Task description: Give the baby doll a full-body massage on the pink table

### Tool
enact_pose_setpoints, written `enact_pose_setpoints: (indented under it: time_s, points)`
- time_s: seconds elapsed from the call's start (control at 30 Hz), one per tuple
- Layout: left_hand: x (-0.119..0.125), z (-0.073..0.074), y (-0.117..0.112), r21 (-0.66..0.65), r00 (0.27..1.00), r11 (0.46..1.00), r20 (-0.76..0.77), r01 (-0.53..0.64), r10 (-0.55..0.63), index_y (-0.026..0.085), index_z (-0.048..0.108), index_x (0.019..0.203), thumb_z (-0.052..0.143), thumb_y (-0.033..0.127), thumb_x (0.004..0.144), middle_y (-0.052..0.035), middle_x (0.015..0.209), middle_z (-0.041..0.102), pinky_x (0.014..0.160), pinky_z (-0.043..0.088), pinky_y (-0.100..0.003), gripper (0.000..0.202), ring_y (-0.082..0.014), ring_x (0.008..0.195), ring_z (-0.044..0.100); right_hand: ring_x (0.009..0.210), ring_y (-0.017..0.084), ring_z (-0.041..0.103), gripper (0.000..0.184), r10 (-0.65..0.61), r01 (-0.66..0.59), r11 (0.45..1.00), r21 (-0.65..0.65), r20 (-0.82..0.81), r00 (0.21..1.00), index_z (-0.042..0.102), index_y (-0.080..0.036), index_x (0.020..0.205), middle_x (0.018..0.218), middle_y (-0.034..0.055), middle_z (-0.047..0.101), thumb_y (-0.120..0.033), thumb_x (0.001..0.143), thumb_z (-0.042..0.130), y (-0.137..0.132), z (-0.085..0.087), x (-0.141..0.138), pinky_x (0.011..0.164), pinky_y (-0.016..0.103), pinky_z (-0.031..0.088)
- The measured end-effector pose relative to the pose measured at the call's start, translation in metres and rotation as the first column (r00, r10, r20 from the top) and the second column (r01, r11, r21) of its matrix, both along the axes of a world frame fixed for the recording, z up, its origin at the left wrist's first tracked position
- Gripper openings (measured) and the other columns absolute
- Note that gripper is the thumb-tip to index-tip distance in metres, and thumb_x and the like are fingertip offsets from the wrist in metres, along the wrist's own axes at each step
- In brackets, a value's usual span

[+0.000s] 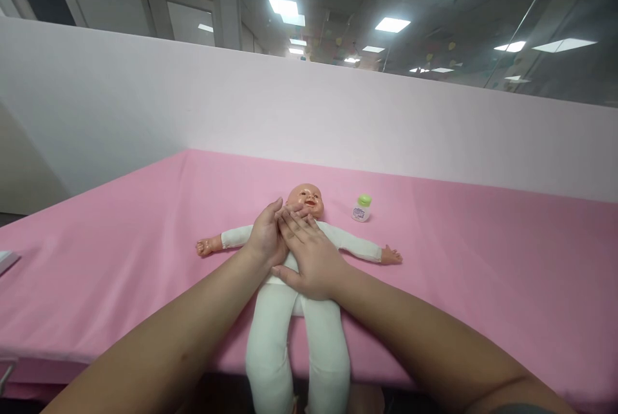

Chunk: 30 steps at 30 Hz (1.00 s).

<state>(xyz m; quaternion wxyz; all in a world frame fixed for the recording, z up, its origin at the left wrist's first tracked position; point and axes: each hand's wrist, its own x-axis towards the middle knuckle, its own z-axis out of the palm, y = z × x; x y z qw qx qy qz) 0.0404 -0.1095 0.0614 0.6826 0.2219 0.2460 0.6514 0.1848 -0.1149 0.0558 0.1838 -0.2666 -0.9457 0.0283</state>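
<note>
Centre of the frame: a baby doll [309, 272] in a white suit lies on its back on the pink table cover [458, 259], arms spread out to either side, head toward the pale partition wall [338, 124], legs running down to the bottom edge. Flat out like that, its chest is fully exposed to both hands. The left hand [264, 237] lies open on the doll's upper chest, fingers together and reaching up to the chin, gripping nothing. The right hand [313, 259] is open too, palm down across the torso, fingers stretched and fanned toward the neck, touching the left hand's fingertips; it presses rather than holds. Just right of the head, a small bottle with a green cap [362, 208] stands upright, near but apart. At far left, a white object [7, 261] pokes in at the edge.
</note>
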Motion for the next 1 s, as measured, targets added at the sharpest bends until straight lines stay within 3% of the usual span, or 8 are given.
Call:
enact_pose_setpoints:
  time_s: [0.23, 0.37, 0.53, 0.73, 0.87, 1.0]
  points:
    - [-0.021, -0.007, 0.011, 0.038, 0.989, 0.993, -0.088, -0.113, 0.116, 0.005, 0.066, 0.119, 0.062, 0.048, 0.092, -0.0255, 0.125, 0.068, 0.106, 0.053, -0.044, 0.051, -0.0343, 0.120, 0.066, 0.157, 0.031, 0.023, 0.083, 0.041, -0.040, 0.999, -0.029, 0.034, 0.999, 0.027, -0.012, 0.163, 0.167, 0.0161, 0.028, -0.062, 0.099, 0.045, 0.002, -0.002, 0.001, 0.131, 0.055, 0.011]
    - [-0.023, -0.005, 0.010, 0.029, 0.988, 0.993, -0.100, -0.115, 0.117, 0.004, 0.065, 0.121, 0.061, 0.049, 0.093, -0.0266, 0.128, 0.066, 0.103, 0.055, -0.044, 0.053, -0.0346, 0.121, 0.066, 0.155, 0.028, 0.031, 0.076, 0.099, -0.099, 0.995, -0.001, 0.039, 0.994, 0.031, -0.010, 0.161, 0.164, 0.0162, 0.035, -0.055, 0.102, 0.045, 0.001, -0.001, 0.002, 0.132, 0.050, 0.013]
    - [-0.017, -0.001, 0.004, 0.041, 0.993, 0.995, -0.067, -0.095, 0.098, 0.004, 0.066, 0.121, 0.060, 0.048, 0.094, -0.0258, 0.131, 0.065, 0.105, 0.054, -0.044, 0.052, -0.0347, 0.125, 0.064, 0.157, 0.026, 0.026, 0.075, 0.167, -0.167, 0.985, 0.045, 0.011, 0.986, 0.030, -0.008, 0.161, 0.166, 0.0160, 0.031, -0.053, 0.103, 0.043, -0.001, -0.001, 0.002, 0.132, 0.048, 0.013]
    - [-0.007, -0.002, -0.002, 0.048, 0.999, 0.998, -0.007, 0.050, -0.050, 0.004, 0.069, 0.116, 0.059, 0.048, 0.094, -0.0255, 0.125, 0.068, 0.107, 0.052, -0.050, 0.050, -0.0381, 0.122, 0.064, 0.161, 0.029, 0.009, 0.094, 0.121, -0.120, 0.992, 0.047, -0.025, 0.992, 0.011, -0.009, 0.166, 0.172, 0.0147, 0.009, -0.060, 0.098, 0.051, 0.000, 0.000, 0.001, 0.132, 0.051, 0.009]
    - [-0.008, -0.002, -0.001, 0.008, 0.999, 0.999, 0.006, 0.043, -0.043, 0.004, 0.068, 0.120, 0.059, 0.047, 0.094, -0.0256, 0.122, 0.070, 0.105, 0.053, -0.053, 0.051, -0.0381, 0.118, 0.067, 0.161, 0.030, 0.005, 0.092, 0.047, -0.047, 0.999, 0.021, -0.007, 0.999, 0.014, -0.014, 0.166, 0.172, 0.0120, 0.007, -0.064, 0.097, 0.049, 0.002, -0.002, 0.000, 0.132, 0.054, 0.005]
    - [-0.018, -0.005, 0.006, 0.009, 0.999, 0.999, 0.014, 0.035, -0.035, 0.003, 0.064, 0.126, 0.061, 0.049, 0.093, -0.0268, 0.125, 0.068, 0.103, 0.055, -0.051, 0.057, -0.0377, 0.120, 0.066, 0.161, 0.031, 0.009, 0.090, -0.028, 0.029, 0.999, -0.020, 0.008, 1.000, 0.022, -0.011, 0.165, 0.171, 0.0149, 0.012, -0.065, 0.097, 0.047, 0.002, -0.004, 0.000, 0.132, 0.053, 0.008]
